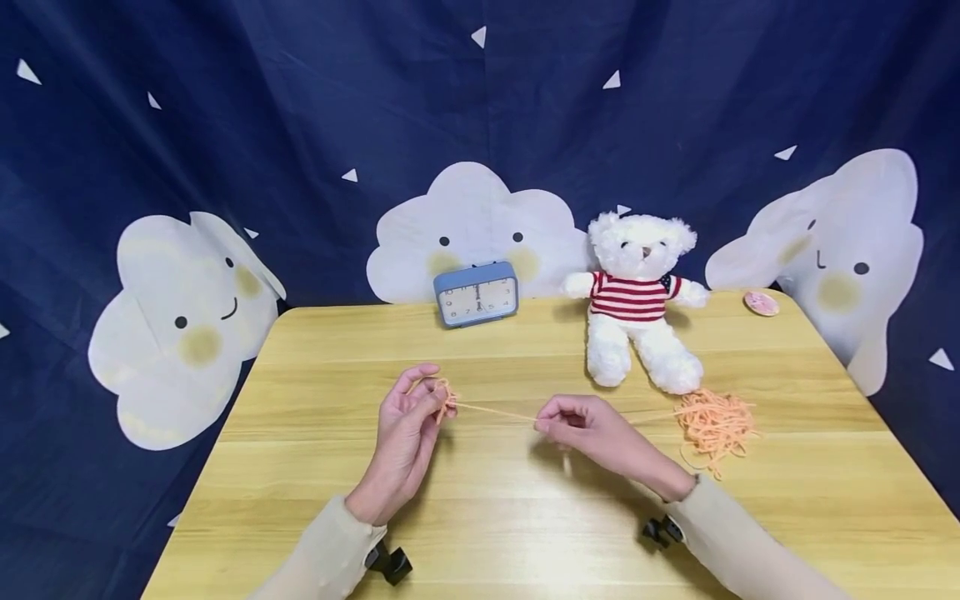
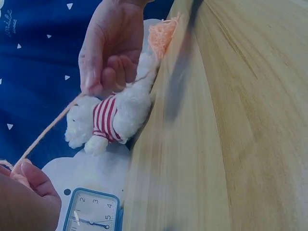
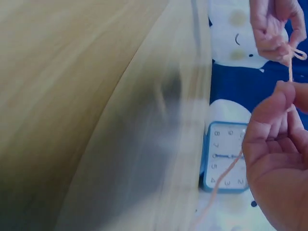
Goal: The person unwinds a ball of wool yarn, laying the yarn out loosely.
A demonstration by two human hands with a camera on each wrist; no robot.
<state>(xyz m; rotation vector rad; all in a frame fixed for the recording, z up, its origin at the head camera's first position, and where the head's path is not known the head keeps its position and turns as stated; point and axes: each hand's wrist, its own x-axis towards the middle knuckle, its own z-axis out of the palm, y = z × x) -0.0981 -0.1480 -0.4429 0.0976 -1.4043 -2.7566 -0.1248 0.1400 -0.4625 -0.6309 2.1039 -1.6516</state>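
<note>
Peach-coloured yarn [image 1: 495,411] runs taut between the two hands above the table. My left hand [image 1: 405,437] pinches a small looped bunch of the yarn [image 1: 446,400] between thumb and fingers. To its right, my right hand [image 1: 592,433] pinches the strand between thumb and forefinger, the other fingers curled in. Behind the right hand the strand leads on to a loose heap of yarn [image 1: 716,423] on the table. In the right wrist view a small loop [image 3: 299,54] sticks out from the left hand's fingertips. The left wrist view shows the right hand [image 2: 113,48] gripping the strand's far end.
A white teddy bear [image 1: 637,300] in a red-striped shirt sits at the table's back, just behind the yarn heap. Left of it stands a blue clock [image 1: 477,295]. A round pink item [image 1: 761,302] lies at the back right corner of the wooden table [image 1: 300,467]. A dark blue curtain [image 1: 300,100] hangs behind.
</note>
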